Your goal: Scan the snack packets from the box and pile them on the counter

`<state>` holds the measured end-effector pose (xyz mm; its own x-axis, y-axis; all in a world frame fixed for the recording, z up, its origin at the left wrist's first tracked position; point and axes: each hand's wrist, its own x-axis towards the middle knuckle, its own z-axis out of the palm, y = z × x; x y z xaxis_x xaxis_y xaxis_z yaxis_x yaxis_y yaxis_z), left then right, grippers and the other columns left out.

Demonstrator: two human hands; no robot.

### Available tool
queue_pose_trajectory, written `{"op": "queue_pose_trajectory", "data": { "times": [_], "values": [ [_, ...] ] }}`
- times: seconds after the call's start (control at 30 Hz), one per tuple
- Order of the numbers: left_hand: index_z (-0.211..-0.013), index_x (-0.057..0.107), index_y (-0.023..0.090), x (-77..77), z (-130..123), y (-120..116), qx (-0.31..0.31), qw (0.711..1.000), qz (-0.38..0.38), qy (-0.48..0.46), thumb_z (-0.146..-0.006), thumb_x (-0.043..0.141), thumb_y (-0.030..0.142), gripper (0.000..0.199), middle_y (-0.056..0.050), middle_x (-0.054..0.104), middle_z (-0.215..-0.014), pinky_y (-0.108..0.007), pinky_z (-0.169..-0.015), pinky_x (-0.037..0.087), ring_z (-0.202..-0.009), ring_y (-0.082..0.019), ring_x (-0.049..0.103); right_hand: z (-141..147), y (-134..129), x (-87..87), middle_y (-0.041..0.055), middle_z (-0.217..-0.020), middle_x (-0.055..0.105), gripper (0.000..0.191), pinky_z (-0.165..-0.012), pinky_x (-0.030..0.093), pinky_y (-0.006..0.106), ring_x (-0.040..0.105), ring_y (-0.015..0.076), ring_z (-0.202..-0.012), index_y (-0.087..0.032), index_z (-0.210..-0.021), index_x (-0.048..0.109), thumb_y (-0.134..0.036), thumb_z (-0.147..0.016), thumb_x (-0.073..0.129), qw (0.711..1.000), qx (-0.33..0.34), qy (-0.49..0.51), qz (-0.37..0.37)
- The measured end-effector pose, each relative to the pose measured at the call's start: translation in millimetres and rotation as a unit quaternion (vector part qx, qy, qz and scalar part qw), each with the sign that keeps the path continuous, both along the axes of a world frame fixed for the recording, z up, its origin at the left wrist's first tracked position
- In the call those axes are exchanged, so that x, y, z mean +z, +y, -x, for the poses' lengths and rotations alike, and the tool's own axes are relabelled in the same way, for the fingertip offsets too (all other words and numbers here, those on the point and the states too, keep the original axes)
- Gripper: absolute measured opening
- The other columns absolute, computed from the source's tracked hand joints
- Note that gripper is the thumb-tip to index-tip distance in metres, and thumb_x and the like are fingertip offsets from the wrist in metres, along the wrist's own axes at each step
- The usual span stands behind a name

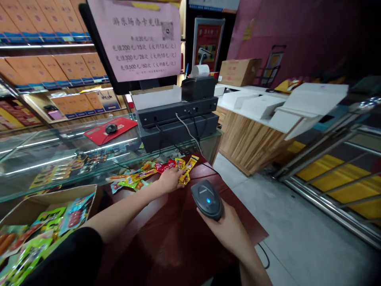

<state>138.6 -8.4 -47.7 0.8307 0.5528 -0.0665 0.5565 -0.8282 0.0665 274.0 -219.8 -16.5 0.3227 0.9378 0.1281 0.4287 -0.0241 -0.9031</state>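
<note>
My right hand [230, 222] is wrapped round a dark grey barcode scanner [205, 196], which has a blue light on top. Its fingers are mostly hidden beneath the scanner. My left hand [170, 179] reaches across the dark red tabletop [154, 230], its bent fingers on a yellow snack packet [183, 178]. Against that hand lies a red packet [165, 166]. More packaged snacks [138, 183], some with sausages inside, spread to its left along the glass counter.
An open cardboard box [95, 194] of snack packets stands at the left. Behind are a glass display counter [68, 137], a cash drawer [178, 131] with cables, a receipt printer [199, 88] and a screen bearing a pink sign [139, 43]. Metal railing [333, 178] runs at the right.
</note>
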Motion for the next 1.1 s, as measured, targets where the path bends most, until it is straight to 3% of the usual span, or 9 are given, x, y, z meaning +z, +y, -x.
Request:
{"op": "queue_pose_trajectory", "data": {
  "times": [0.23, 0.4, 0.53, 0.63, 0.77, 0.97, 1.1],
  "values": [
    [-0.129, 0.056, 0.018, 15.1, 94.8, -38.2, 0.012, 0.999, 0.030, 0.028, -0.087, 0.057, 0.050, 0.053, -0.016, 0.070, -0.109, -0.038, -0.086, 0.048, -0.102, -0.031, 0.066, 47.9, 0.8, 17.4, 0.0105, -0.109, 0.074, 0.034, -0.088, 0.055, 0.036, 0.070, 0.0277, -0.101, -0.019, -0.112, 0.066, -0.032, -0.081, 0.068, 0.998, 0.058, 0.001, -0.027],
    [-0.114, 0.062, 0.022, 19.2, 177.2, -61.8, 0.092, 0.993, 0.037, 0.062, -0.085, 0.060, 0.033, 0.031, -0.011, 0.073, -0.089, -0.033, -0.074, 0.049, -0.085, -0.027, 0.070, 88.8, 1.6, 26.1, 0.0098, -0.104, 0.076, 0.032, -0.085, 0.056, 0.037, 0.072, 0.0277, -0.095, -0.018, -0.108, 0.068, -0.035, -0.080, 0.068, 0.994, 0.103, -0.025, -0.023],
    [-0.104, 0.063, 0.024, 17.6, 223.2, -74.1, 0.152, 0.985, 0.075, -0.021, -0.073, 0.068, 0.023, 0.031, -0.007, 0.072, -0.093, -0.030, -0.075, 0.048, -0.088, -0.025, 0.068, 117.4, 3.8, 31.4, 0.0098, -0.100, 0.077, 0.033, -0.083, 0.056, 0.038, 0.072, 0.0282, -0.093, -0.018, -0.107, 0.069, -0.037, -0.081, 0.068, 0.989, 0.134, -0.054, -0.024],
    [-0.104, 0.065, 0.023, 15.9, 236.4, -79.3, 0.186, 0.968, 0.105, -0.135, -0.070, 0.066, 0.016, 0.035, -0.006, 0.071, -0.094, -0.030, -0.078, 0.049, -0.090, -0.024, 0.066, 132.3, 5.7, 33.3, 0.0095, -0.103, 0.076, 0.031, -0.083, 0.056, 0.037, 0.072, 0.0278, -0.096, -0.019, -0.106, 0.069, -0.037, -0.081, 0.068, 0.986, 0.153, -0.067, -0.022],
    [-0.100, 0.072, 0.021, 17.4, 239.0, -80.0, 0.222, 0.918, 0.130, -0.303, -0.070, 0.065, 0.014, 0.032, -0.005, 0.072, -0.102, -0.030, -0.087, 0.048, -0.096, -0.022, 0.065, 137.5, 4.6, 31.6, 0.0093, -0.103, 0.076, 0.031, -0.083, 0.056, 0.037, 0.072, 0.0279, -0.096, -0.019, -0.106, 0.070, -0.036, -0.081, 0.068, 0.984, 0.148, -0.094, -0.014],
    [-0.108, 0.071, 0.017, 25.7, 253.4, -76.9, 0.272, 0.818, 0.257, -0.438, -0.073, 0.070, 0.032, 0.038, 0.000, 0.067, -0.067, -0.025, -0.057, 0.048, -0.058, -0.015, 0.062, 132.5, -3.1, 25.0, 0.0094, -0.104, 0.076, 0.034, -0.084, 0.055, 0.037, 0.071, 0.0276, -0.096, -0.017, -0.108, 0.069, -0.036, -0.081, 0.068, 0.985, 0.132, -0.107, -0.021],
    [-0.107, 0.071, 0.016, 35.4, 264.6, -75.5, 0.273, 0.770, 0.305, -0.490, -0.068, 0.074, 0.031, 0.041, 0.000, 0.069, -0.070, -0.024, -0.057, 0.049, -0.057, -0.014, 0.063, 137.4, -6.5, 25.3, 0.0089, -0.103, 0.076, 0.032, -0.085, 0.055, 0.037, 0.071, 0.0270, -0.096, -0.017, -0.107, 0.069, -0.036, -0.081, 0.067, 0.984, 0.141, -0.107, -0.016]
  ]
}}
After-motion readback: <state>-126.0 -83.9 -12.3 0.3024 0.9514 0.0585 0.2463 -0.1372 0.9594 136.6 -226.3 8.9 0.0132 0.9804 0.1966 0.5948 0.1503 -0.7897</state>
